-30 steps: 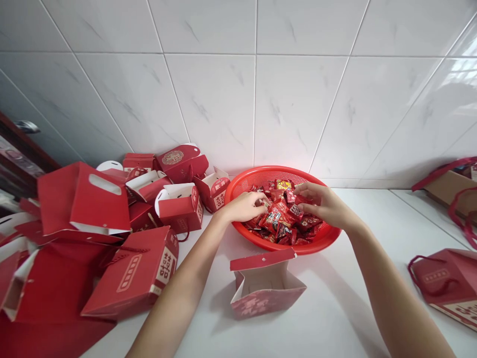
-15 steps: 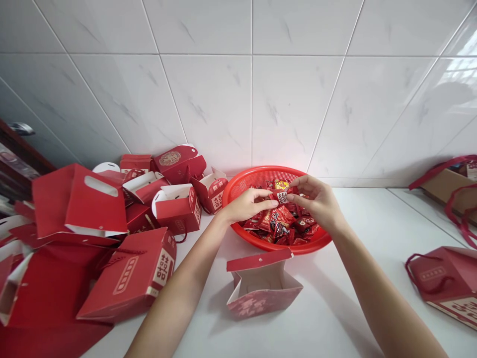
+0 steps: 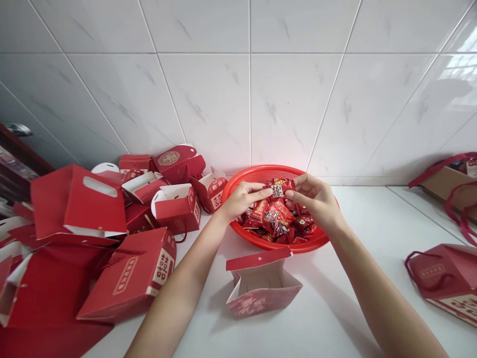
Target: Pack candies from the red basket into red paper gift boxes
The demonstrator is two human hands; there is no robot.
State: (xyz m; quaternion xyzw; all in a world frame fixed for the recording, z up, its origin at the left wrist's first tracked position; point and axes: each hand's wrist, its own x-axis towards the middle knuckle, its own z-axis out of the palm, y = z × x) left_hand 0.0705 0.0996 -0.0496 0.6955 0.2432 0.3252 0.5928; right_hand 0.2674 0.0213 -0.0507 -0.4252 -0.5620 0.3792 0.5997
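A small red wrapped candy [image 3: 277, 191] with a black double-happiness mark on a white patch is held up over a red plastic basket [image 3: 240, 180]. My left hand [image 3: 242, 200] pinches its left end between thumb and fingers. At the other end, my right hand [image 3: 316, 200] is closed on it too, thumb below and fingers above. Beneath lie more red wrapped candies [image 3: 278, 214], heaped in the basket. In front of the basket stands an open red paper box [image 3: 261, 296], its white inside facing up and its top flap raised at the back.
Many red gift boxes [image 3: 126, 278], several of them open, are piled on the left. To the right lie another red box [image 3: 443, 271] with a cord handle and a brown carton [image 3: 452, 186] with red ribbon. A tiled wall [image 3: 286, 109] rises behind the white counter [image 3: 335, 308].
Both hands have lifted the candy slightly and shifted it a little left. Its double-happiness mark now faces me more fully. The box in front has stayed put.
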